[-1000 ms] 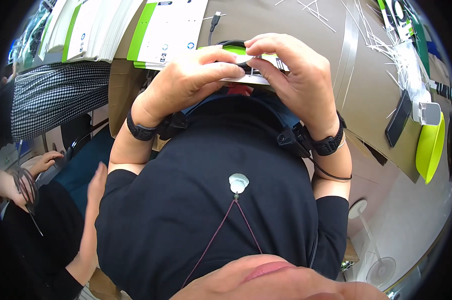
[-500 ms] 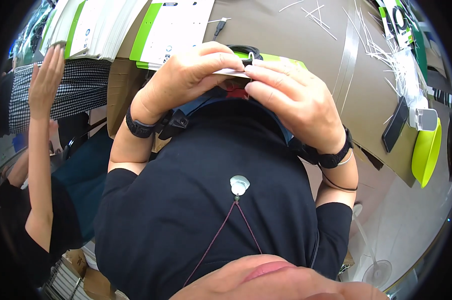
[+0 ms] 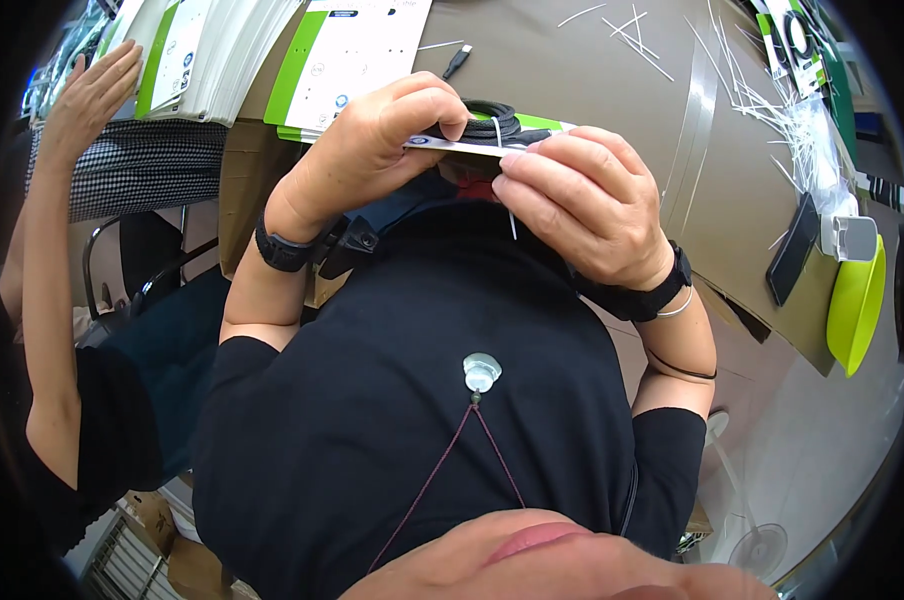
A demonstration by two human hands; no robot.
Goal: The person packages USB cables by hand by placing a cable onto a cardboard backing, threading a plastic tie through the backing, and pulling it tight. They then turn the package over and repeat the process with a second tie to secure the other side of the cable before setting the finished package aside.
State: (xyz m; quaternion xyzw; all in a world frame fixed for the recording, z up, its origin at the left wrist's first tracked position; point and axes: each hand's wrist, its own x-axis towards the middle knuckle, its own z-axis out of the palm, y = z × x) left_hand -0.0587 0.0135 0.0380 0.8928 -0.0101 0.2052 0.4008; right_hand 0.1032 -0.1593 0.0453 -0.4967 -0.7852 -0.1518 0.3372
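My left hand (image 3: 377, 140) is closed on the left end of a white and green backing card (image 3: 462, 147), held nearly edge-on at the front of the table. On the card's far side lies a coiled black cable (image 3: 490, 118) with a thin white tie looped around it. The tie's tail (image 3: 514, 226) hangs below the card. My right hand (image 3: 597, 205) is closed at the card's right part, fingertips pinched together beside the tie. Whether those fingers also grip the tie is hidden. Beyond the coil, a black cable plug (image 3: 458, 61) rests on the table.
Stacked white and green cards (image 3: 317, 60) lie left of my hands, with another pile (image 3: 197, 70) farther left. Loose white ties (image 3: 772, 110) spread at the right, near a dark phone (image 3: 792, 250) and a yellow-green tray (image 3: 856, 305). A co-worker's hand (image 3: 92, 105) reaches in at far left.
The card has tilted so more of the coil shows. My right hand has moved slightly right and down, and the tie's tail now hangs below. The plug has shifted; the co-worker's hand has risen.
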